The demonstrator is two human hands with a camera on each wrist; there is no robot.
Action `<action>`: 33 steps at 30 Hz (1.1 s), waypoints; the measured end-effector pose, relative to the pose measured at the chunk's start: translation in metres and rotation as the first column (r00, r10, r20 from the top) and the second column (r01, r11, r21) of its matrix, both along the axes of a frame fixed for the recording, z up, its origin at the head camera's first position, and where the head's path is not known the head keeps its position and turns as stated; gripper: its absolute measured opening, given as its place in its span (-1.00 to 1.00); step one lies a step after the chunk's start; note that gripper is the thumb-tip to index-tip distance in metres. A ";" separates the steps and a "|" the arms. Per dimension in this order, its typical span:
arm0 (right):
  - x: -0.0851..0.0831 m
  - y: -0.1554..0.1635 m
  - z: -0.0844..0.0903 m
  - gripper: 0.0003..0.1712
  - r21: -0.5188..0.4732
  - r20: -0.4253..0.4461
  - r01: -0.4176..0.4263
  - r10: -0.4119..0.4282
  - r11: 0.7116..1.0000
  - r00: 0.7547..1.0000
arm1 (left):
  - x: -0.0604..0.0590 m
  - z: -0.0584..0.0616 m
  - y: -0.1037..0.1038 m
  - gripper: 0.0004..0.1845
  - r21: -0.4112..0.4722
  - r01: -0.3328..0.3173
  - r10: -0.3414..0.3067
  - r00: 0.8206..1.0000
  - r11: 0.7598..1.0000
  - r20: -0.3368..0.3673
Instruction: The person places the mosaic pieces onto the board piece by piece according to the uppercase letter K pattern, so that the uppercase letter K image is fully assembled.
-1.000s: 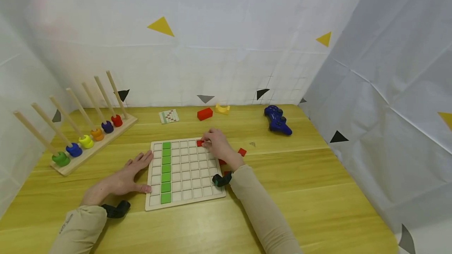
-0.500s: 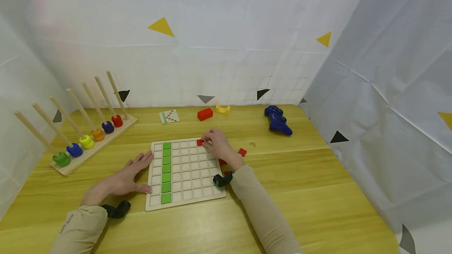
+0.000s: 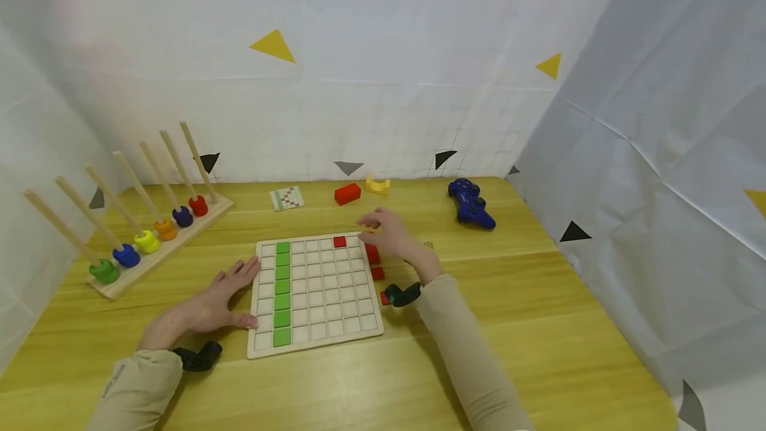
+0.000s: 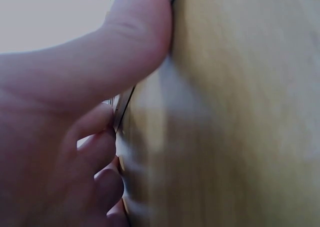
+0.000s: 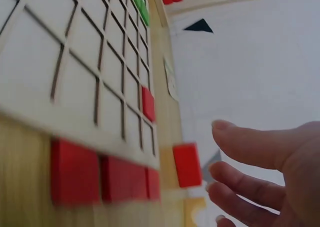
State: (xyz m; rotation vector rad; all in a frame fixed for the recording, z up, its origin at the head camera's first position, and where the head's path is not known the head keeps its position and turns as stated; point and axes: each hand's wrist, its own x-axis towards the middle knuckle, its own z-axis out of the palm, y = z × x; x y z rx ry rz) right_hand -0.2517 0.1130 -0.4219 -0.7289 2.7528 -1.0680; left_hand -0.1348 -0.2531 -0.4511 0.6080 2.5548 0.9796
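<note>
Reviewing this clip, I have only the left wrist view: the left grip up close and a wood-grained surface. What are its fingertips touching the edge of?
Observer: A flat gridded board, seen whole in the head view.

Reviewer: Anything on it?

Observer: A column of green tiles, and one red tile in the row farthest from the person.

Reviewer: Is the right grip holding anything?

Observer: No; in the right wrist view, the right grip has its thumb and fingers apart, with nothing held between them.
</note>
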 end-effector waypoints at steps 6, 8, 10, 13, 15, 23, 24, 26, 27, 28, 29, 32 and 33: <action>0.000 0.046 0.007 -0.60 0.080 0.037 -0.043 0.040 0.996 0.999 | 0.001 0.000 -0.002 0.14 0.008 0.001 -0.001 1.000 1.000 0.001; 0.002 0.061 0.005 -0.59 0.074 0.064 -0.036 0.032 0.997 0.997 | 0.001 0.000 -0.002 0.14 0.007 0.000 0.000 1.000 1.000 0.001; 0.003 0.076 0.002 -0.59 0.050 0.094 -0.028 0.023 0.998 0.995 | 0.000 0.001 -0.002 0.14 0.006 -0.001 0.001 1.000 1.000 0.000; 0.003 0.090 -0.002 -0.58 0.006 0.129 -0.010 0.010 1.000 0.992 | 0.000 0.003 -0.001 0.15 0.006 0.001 -0.001 1.000 1.000 0.001; 0.002 0.096 -0.003 -0.56 -0.004 0.145 0.004 -0.003 1.000 0.989 | 0.000 0.003 -0.001 0.15 0.000 0.002 -0.002 1.000 1.000 0.004; 0.002 0.103 -0.007 -0.58 0.128 0.183 -0.001 -0.022 0.992 0.983 | 0.000 0.000 -0.001 0.15 -0.002 0.005 -0.005 1.000 1.000 0.008; 0.002 0.104 -0.008 -0.59 0.135 0.194 -0.008 -0.018 0.991 0.981 | 0.000 -0.001 -0.001 0.15 -0.002 0.003 -0.003 1.000 1.000 0.006; 0.001 0.105 -0.009 -0.60 0.140 0.213 -0.014 -0.016 0.990 0.977 | 0.000 -0.001 -0.001 0.15 0.004 0.004 -0.004 1.000 1.000 0.001; 0.001 0.105 -0.010 -0.61 0.140 0.219 -0.015 -0.017 0.990 0.975 | 0.000 0.000 -0.001 0.15 0.006 0.003 -0.003 1.000 1.000 0.001; 0.001 0.105 -0.010 -0.62 0.140 0.226 -0.013 -0.019 0.990 0.974 | 0.000 0.000 -0.001 0.15 0.007 0.002 -0.002 1.000 1.000 0.001; 0.001 0.106 -0.011 -0.63 0.140 0.231 -0.009 -0.023 0.990 0.973 | 0.000 0.000 0.000 0.15 0.008 0.001 -0.001 1.000 1.000 0.000; 0.001 0.106 -0.013 -0.66 0.130 0.239 0.008 -0.039 0.991 0.970 | 0.001 0.000 0.000 0.15 0.009 -0.002 0.002 1.000 1.000 0.000; 0.001 0.106 -0.014 -0.66 0.128 0.238 0.013 -0.043 0.992 0.970 | 0.001 0.000 0.000 0.15 0.008 -0.002 0.002 1.000 1.000 -0.001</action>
